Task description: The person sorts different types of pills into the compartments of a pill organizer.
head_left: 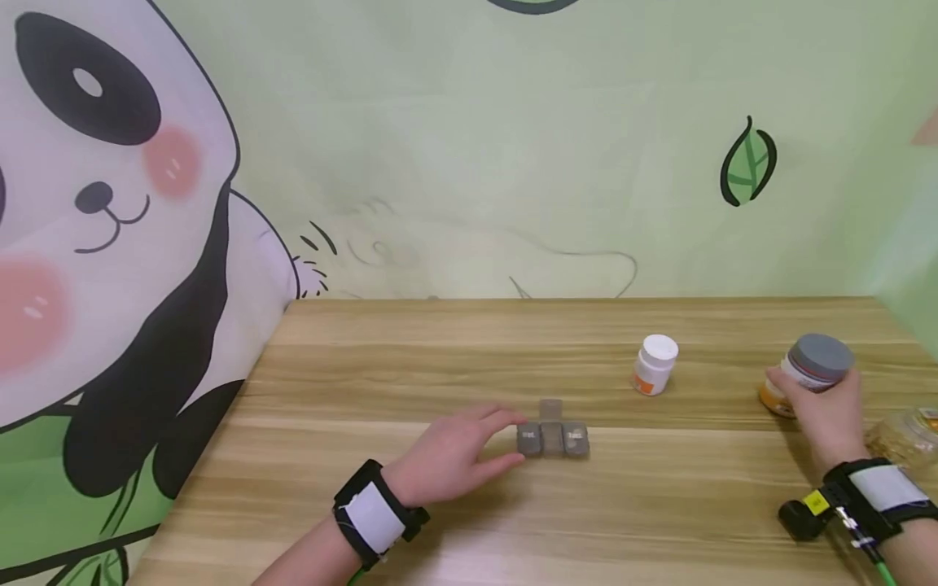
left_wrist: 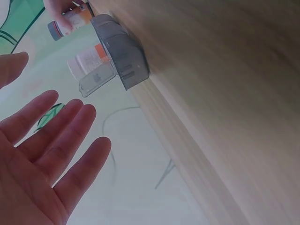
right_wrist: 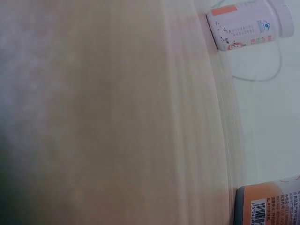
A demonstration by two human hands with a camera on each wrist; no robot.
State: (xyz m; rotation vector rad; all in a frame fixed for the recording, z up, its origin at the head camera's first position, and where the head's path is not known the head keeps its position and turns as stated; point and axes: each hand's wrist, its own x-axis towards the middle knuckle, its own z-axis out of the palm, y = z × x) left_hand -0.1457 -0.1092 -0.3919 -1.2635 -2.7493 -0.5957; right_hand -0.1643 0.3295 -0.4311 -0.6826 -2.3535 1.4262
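A small grey translucent pill box (head_left: 552, 439) sits on the table, its middle lid (head_left: 551, 409) flipped up and away. Just left of the box is my left hand (head_left: 456, 456), fingers extended and holding nothing; in the left wrist view the palm (left_wrist: 28, 164) faces the box (left_wrist: 124, 56), with a gap between. At the right, my right hand (head_left: 824, 411) grips a pill bottle (head_left: 815, 362) with a grey lid and an orange-and-white label, thumb on its left side. Its far fingers are hidden. The right wrist view catches only part of this bottle (right_wrist: 267, 206).
A white pill bottle (head_left: 655, 365) with a white cap stands between the pill box and the gripped bottle. A clear jar (head_left: 905, 438) of yellowish pieces is partly behind my right wrist. A cloth backdrop (head_left: 469, 163) rises behind the wooden table (head_left: 410, 358).
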